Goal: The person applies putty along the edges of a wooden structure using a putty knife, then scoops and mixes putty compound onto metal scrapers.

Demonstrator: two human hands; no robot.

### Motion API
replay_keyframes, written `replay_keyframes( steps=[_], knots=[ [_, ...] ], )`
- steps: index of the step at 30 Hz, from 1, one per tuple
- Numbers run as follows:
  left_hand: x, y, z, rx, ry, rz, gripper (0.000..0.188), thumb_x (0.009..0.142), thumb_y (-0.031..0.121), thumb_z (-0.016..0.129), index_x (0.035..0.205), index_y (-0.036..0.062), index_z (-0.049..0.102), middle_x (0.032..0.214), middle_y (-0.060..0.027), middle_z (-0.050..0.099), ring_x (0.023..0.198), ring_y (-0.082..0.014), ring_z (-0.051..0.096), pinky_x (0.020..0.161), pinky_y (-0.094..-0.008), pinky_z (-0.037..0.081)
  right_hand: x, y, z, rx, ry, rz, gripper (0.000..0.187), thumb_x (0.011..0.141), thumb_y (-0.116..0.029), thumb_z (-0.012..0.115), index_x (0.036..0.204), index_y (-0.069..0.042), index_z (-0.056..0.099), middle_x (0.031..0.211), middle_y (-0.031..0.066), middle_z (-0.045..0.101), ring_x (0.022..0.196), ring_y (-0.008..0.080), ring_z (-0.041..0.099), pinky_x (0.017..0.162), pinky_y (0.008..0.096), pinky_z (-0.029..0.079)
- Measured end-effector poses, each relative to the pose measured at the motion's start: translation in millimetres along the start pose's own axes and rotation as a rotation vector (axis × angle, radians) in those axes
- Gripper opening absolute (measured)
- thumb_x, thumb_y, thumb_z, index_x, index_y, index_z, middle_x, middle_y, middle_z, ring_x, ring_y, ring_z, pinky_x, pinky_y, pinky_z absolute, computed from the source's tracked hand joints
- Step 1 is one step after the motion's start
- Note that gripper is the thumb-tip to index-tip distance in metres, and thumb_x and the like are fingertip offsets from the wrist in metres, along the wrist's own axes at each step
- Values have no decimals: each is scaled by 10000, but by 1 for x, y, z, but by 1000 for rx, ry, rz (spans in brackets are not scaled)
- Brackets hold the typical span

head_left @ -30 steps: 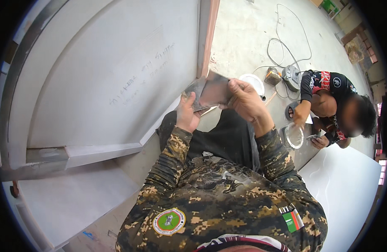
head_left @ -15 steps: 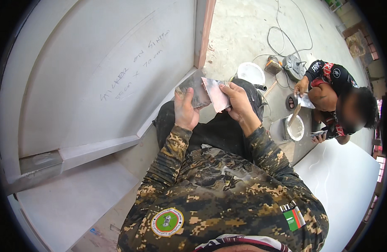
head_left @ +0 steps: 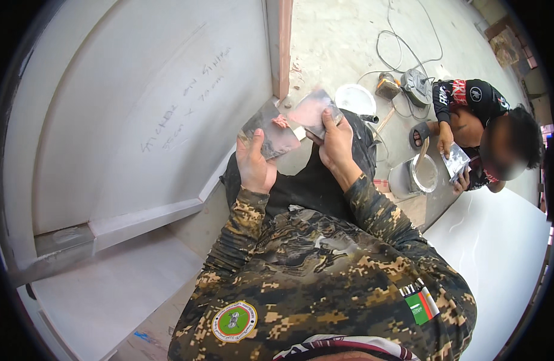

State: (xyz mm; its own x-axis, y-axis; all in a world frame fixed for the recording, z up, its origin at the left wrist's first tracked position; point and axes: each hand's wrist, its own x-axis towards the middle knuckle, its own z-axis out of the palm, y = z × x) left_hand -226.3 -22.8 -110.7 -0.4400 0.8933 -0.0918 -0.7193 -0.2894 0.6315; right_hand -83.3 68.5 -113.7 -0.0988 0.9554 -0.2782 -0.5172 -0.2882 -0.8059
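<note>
My left hand [head_left: 256, 167] grips a flat metal putty spreader [head_left: 259, 125], its thumb on the upper face. A small lump of pink putty [head_left: 280, 121] sits near that blade's upper right edge. In my right hand [head_left: 338, 145] is a second flat spreader [head_left: 309, 113], smeared with a pink film and held between thumb and fingers. Both blades are tilted over my lap, close beside each other. Whether their edges touch, I cannot tell.
A large white panel [head_left: 126, 120] with handwriting stands at my left. To the right are a white lid [head_left: 355, 100], a putty bucket [head_left: 403, 180] with a stick, a cable reel [head_left: 416, 88] and a sander-like tool [head_left: 387, 86]. A crouching co-worker [head_left: 469, 120] holds similar metal plates.
My right hand's spreader has turned and lifted away from the left one. Pink putty now shows as a lump on the left blade. The co-worker's hands have come together around the plates.
</note>
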Motion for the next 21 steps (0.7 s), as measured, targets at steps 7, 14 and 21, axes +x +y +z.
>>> replay_keyframes(
  steps=[7,14,21],
  knots=[
    [-14,-18,21,-2,139,-63,463,982,153,607,1405,140,419,1305,-53,561,1130,-213,612,818,-373,611,-27,6,13,71,-160,-220,276,997,-105,588,1250,-29,509,1148,81,626,992,187,643,867,345,554],
    [-12,-26,19,3,255,-1,527,945,83,617,1405,212,396,1304,-37,554,1128,-206,605,777,-390,603,-39,17,17,81,-300,-189,233,1003,-163,606,1141,26,612,972,49,669,842,120,625,764,296,540],
    [-6,-26,12,156,208,221,478,946,12,584,1373,112,395,1321,-62,531,1172,-228,571,915,-385,549,-39,12,8,-202,-354,-258,207,1005,-143,601,1106,35,636,959,27,673,826,79,593,716,256,510]
  ],
)
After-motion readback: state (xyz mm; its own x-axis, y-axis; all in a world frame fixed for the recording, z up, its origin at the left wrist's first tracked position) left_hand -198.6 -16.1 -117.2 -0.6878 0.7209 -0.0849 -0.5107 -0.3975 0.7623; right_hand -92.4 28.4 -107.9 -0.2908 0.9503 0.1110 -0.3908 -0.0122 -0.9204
